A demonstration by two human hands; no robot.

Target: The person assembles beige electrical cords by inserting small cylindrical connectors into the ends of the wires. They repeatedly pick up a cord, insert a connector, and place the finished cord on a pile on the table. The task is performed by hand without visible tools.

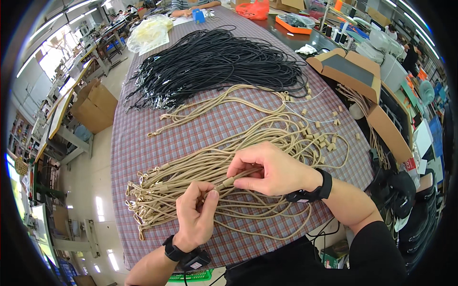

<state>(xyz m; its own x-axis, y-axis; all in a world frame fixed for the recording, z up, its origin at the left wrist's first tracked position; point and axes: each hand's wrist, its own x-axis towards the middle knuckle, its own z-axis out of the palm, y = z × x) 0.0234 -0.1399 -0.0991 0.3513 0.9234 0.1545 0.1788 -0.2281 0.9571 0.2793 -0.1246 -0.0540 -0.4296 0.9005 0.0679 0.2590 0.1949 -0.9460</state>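
Note:
A tan cord lanyard runs between my hands, with a small tan cylindrical bead (228, 182) on it. My right hand (272, 171) pinches the cord just right of the bead, thumb and forefinger closed. Left of the bead, my left hand (196, 214) is closed in a pinch on the same lanyard; the bit between its fingertips is mostly hidden. Under both hands lies a pile of tan cord lanyards (200, 162), their metal clips (138, 207) bunched at the left. Several loose tan beads (324, 140) are scattered right of the pile.
A checked cloth (143, 121) covers the table. Beyond the tan pile are separate tan cords (219, 99) and a large heap of black cords (219, 62). A thin white loop (309, 100) lies by the beads. An open cardboard box (391, 128) stands along the right edge.

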